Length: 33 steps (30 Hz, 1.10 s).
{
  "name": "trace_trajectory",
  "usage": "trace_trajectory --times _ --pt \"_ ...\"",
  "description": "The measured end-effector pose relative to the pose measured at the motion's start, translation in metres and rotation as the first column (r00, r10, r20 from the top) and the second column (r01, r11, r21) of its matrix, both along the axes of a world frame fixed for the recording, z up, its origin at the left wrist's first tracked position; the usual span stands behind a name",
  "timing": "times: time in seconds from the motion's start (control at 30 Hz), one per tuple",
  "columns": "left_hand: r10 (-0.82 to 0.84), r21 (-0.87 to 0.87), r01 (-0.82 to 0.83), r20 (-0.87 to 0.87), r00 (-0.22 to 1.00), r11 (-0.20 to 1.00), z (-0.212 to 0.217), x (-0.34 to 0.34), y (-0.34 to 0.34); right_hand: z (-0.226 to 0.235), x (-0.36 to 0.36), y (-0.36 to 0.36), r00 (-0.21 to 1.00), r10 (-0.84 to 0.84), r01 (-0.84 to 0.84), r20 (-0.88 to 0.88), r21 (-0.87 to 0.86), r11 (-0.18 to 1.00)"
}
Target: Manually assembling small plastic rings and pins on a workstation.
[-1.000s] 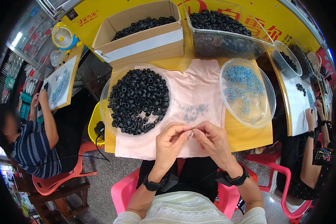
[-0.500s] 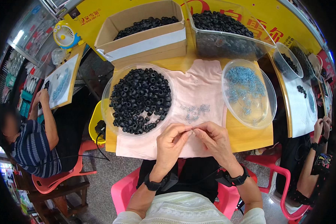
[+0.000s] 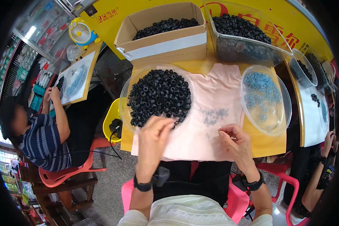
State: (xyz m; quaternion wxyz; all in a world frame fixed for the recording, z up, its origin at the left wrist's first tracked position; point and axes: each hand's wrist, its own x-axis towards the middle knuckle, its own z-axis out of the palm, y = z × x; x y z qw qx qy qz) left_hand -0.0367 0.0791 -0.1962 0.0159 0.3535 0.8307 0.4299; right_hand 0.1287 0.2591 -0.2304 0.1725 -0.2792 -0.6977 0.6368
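Note:
My left hand [image 3: 153, 136] is over the near edge of a round clear tub [image 3: 194, 100] heaped with small black hollow plastic parts [image 3: 160, 92]. Its fingers are bent and smeared by motion, so whether they hold a part is hidden. To the right, my right hand [image 3: 234, 142] is closed in a pinch above a pale pink cloth [image 3: 192, 145]. At its fingertips is a speck too small to name. Tiny bluish-grey pieces [image 3: 213, 116] lie scattered on the cloth just beyond it. More light blue pieces [image 3: 261, 90] fill part of an oval clear tray [image 3: 269, 126] at the right.
At the back stand a cardboard box [image 3: 165, 47] and a clear bin [image 3: 248, 51], both with black parts. A yellow bucket [image 3: 111, 116] hangs low by the table's left side. People sit at tables left [image 3: 45, 139] and right [image 3: 316, 180].
My hands were together at the cloth's near edge and are now apart. The left has swung up and left to the tub; the right has shifted slightly right. The whole view has shifted.

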Motion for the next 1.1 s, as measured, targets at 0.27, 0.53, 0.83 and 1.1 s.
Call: trace_trajectory --times 0.27,0.53,0.83,1.1 --pt "0.075 -0.206 -0.078 -0.021 0.997 0.975 0.003 -0.023 -0.005 -0.002 0.002 0.0 0.999 -0.017 0.017 0.044 -0.012 1.0" --pt "-0.032 -0.163 -0.002 -0.206 0.978 0.987 -0.023 -0.033 0.011 -0.005 0.001 -0.003 1.0 -0.027 0.028 -0.009 0.115 0.993" --pt "-0.154 0.323 0.009 0.429 0.89 0.947 0.0 -0.004 0.006 -0.009 0.005 0.0 1.0 -0.003 0.004 -0.01 0.144 0.99" --pt "-0.608 0.673 0.107 0.573 0.549 0.732 -0.005 0.045 -0.014 0.032 0.01 -0.006 1.0 -0.015 0.015 -0.025 0.004 1.0"
